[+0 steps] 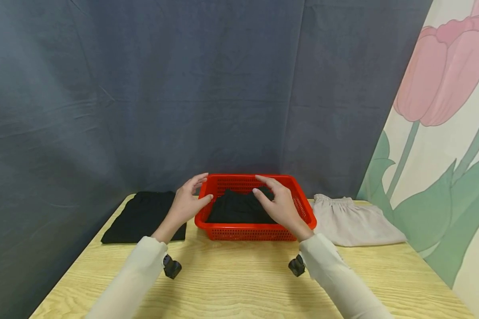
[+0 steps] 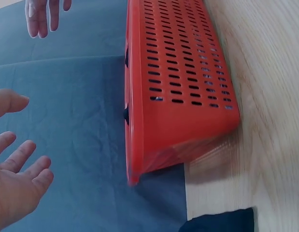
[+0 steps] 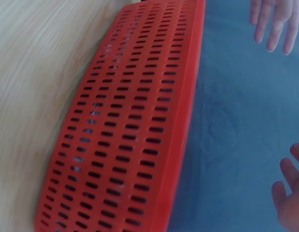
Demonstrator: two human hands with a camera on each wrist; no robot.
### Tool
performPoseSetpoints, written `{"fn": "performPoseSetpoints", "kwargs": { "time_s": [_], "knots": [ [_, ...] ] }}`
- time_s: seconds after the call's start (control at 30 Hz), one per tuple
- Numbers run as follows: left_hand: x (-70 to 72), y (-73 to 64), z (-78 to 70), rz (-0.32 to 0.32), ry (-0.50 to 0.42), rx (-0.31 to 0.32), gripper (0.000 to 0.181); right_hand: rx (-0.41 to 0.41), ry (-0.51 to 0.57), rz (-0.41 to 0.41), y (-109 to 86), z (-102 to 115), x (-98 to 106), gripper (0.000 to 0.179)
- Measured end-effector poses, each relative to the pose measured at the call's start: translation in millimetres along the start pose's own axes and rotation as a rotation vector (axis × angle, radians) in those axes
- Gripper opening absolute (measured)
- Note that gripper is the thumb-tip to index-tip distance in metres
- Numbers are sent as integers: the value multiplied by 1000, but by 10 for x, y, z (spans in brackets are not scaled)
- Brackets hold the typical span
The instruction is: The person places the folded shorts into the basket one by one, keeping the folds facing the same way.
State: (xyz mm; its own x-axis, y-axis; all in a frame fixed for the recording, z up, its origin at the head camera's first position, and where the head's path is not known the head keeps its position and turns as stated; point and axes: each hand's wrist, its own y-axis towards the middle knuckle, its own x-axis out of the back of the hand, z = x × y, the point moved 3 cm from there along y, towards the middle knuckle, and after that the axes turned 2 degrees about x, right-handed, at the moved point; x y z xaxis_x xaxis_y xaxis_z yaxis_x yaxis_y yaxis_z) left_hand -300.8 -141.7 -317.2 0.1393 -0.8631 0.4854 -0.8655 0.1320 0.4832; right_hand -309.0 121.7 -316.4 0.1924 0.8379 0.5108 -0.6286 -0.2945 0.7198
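Observation:
A red slotted plastic basket point(image 1: 255, 231) stands on the table, and a folded black garment point(image 1: 239, 208) lies inside it. In the head view my left hand point(image 1: 185, 201) hovers over the basket's left rim, fingers spread and holding nothing. Over the right part of the basket hovers my right hand point(image 1: 278, 201), also spread and free of any object. Both wrist views show the basket's perforated side point(image 2: 183, 63) with the hands apart from it, above its rim.
Left of the basket lies a folded black garment point(image 1: 143, 219). On its right is a beige garment with a gathered waistband point(image 1: 353, 223). A dark curtain point(image 1: 207, 88) hangs behind the wooden table point(image 1: 235, 283). A wall painted with tulips point(image 1: 443, 177) borders the right side.

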Motion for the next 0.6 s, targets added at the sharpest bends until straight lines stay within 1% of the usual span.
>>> {"fn": "performPoseSetpoints", "kwargs": {
  "time_s": [0.13,0.2,0.27,0.43,0.6],
  "knots": [
    [67,-65,16,-5,-21,19,57,37,6,-7,17,66,-53,42],
    [94,-97,23,-10,-32,30,57,48,10,-7,21,96,-80,42],
    [119,-128,32,-17,-36,28,56,52,17,-2,20,121,-107,42],
    [176,-211,83,-38,-25,23,52,66,35,22,17,173,-181,42],
    [243,-288,181,-53,-2,43,50,94,35,47,6,215,-262,42]
  ]
}}
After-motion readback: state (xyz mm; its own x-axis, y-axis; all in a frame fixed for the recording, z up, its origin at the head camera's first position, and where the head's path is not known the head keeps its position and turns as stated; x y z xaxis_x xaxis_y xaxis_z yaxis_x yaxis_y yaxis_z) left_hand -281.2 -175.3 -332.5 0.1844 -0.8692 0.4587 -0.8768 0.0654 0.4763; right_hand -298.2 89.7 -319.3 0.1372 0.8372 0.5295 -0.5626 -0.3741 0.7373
